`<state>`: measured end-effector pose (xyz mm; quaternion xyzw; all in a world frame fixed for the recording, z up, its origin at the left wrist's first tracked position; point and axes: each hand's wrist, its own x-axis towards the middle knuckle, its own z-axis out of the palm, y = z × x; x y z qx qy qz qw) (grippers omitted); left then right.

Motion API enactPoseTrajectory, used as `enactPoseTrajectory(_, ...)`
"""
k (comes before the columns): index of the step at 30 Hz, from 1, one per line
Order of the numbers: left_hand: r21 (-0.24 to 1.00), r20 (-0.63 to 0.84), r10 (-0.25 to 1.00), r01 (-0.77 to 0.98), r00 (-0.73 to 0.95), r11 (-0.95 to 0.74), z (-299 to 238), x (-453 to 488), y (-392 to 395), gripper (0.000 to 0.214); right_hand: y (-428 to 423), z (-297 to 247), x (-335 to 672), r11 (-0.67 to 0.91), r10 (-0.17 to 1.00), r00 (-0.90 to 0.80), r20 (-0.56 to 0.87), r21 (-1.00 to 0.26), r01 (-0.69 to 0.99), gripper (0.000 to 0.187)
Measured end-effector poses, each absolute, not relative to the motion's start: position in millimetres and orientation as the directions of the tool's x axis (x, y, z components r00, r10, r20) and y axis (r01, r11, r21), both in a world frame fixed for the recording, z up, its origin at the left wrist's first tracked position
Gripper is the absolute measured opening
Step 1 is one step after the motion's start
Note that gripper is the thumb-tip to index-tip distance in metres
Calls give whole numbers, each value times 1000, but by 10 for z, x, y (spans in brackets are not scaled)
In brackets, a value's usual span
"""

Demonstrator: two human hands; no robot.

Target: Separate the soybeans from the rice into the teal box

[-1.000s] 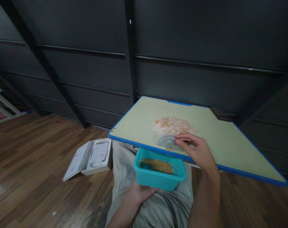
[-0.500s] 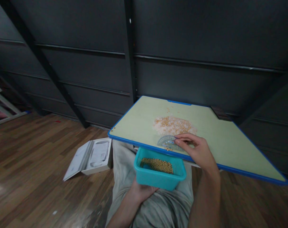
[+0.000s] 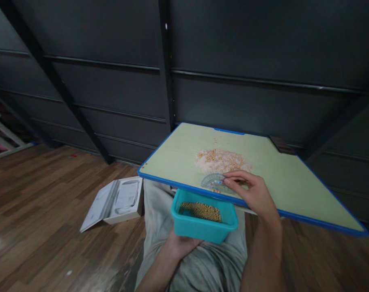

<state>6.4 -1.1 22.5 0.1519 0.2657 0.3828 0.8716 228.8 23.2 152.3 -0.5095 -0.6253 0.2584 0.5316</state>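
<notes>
The right hand (image 3: 254, 194) pinches a clear half-round protractor (image 3: 213, 182) flat on the smooth pale-green board (image 3: 178, 158), just beside a grainy white-and-yellow heap (image 3: 222, 160). The left hand (image 3: 181, 245) cups a teal plastic tub (image 3: 202, 229) of round beans (image 3: 201, 211) from beneath, below the board's blue edge.

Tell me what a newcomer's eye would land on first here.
The bright teal tub of yellow beans stands out, held by the left hand just under the near edge of the blue-rimmed board. On the board lies a pale pile of mixed grains, and the right hand presses a clear protractor beside it.
</notes>
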Motion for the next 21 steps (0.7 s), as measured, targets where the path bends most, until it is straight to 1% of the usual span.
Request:
enactPoseTrajectory(8, 406, -340, 736, -615, 585, 676, 187, 50, -13, 54, 208, 1550, 2301, 357, 918, 45, 395, -868, 344, 9)
enactPoseTrajectory(10, 395, -336, 736, -622, 587, 676, 196, 52, -15, 55, 208, 1551, 2304, 364, 912, 59, 406, -867, 341, 9)
enactPoseTrajectory(14, 390, -330, 742, -631, 584, 670, 234, 62, -14, 57, 231, 1532, 2303, 355, 903, 107, 416, -864, 356, 11)
enactPoseTrajectory(21, 402, -323, 733, -614, 599, 679, 258, 62, -6, 56, 261, 1501, 2303, 335, 919, 80, 386, -872, 356, 11)
